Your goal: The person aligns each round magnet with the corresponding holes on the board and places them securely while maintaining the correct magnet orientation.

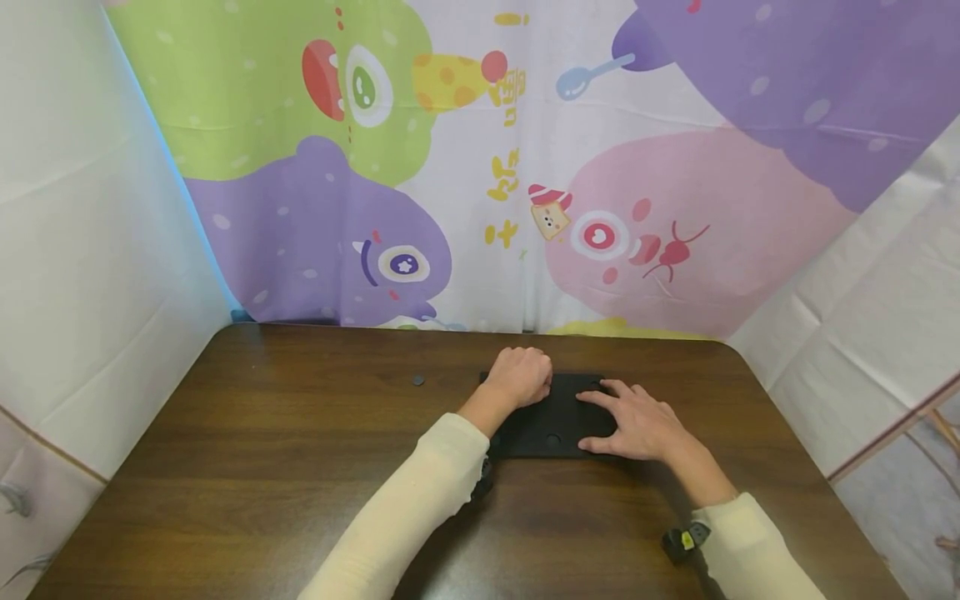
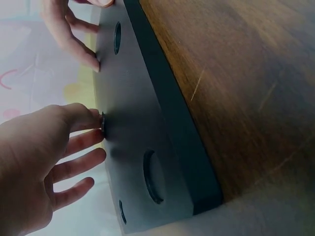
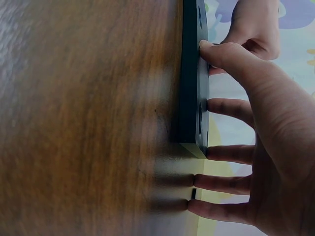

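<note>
A flat black board (image 1: 536,425) with several round recesses lies on the table. My left hand (image 1: 521,375) is over its far left part; in the left wrist view the left hand (image 2: 29,167) pinches a small dark disc (image 2: 103,123) between thumb and forefinger, edge-on at the board's surface. Whether the disc sits in a recess, I cannot tell. My right hand (image 1: 637,421) rests on the board's right end, fingers spread. Seen from the right wrist, its thumb (image 3: 211,46) presses the board near the front edge, and two fingertips reach past the board's end to the table.
Left of the board, a small dark disc (image 1: 418,381) lies on the brown wooden table (image 1: 300,467). A small black piece (image 3: 194,193) shows between two right fingers. Behind the table hangs a curtain (image 1: 487,292) with cartoon figures.
</note>
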The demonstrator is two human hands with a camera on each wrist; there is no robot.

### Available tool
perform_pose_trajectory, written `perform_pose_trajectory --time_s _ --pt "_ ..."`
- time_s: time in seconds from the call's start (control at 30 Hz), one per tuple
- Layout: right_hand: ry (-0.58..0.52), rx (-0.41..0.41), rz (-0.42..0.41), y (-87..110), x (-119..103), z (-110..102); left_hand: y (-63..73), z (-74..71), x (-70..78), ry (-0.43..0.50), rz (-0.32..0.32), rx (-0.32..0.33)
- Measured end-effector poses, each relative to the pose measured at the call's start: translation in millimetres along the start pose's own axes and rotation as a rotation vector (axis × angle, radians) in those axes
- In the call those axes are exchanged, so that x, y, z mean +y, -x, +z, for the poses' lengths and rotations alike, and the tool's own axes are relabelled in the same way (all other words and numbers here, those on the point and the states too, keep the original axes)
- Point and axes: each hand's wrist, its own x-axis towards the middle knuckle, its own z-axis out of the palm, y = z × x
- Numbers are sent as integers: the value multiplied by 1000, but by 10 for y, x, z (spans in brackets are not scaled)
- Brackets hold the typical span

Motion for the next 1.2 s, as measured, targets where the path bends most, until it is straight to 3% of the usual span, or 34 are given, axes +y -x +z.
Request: perform_pose_trajectory --time_s 0.1,0.13,0.33,0.67,1.2 --pt "-2 -1 -1 -3 4 6 7 -3 8 1 -5 -8" --pt "-2 -2 -1 -3 6 7 84 -133 52 -2 -11 -28" --pt "-1 0 0 -5 15 11 110 -131 62 19 -13 -31" --pt "-3 -3 2 -1 14 11 123 -139 55 87 -14 19" --pt "5 0 3 -2 -4 -6 143 -140 51 76 9 28"
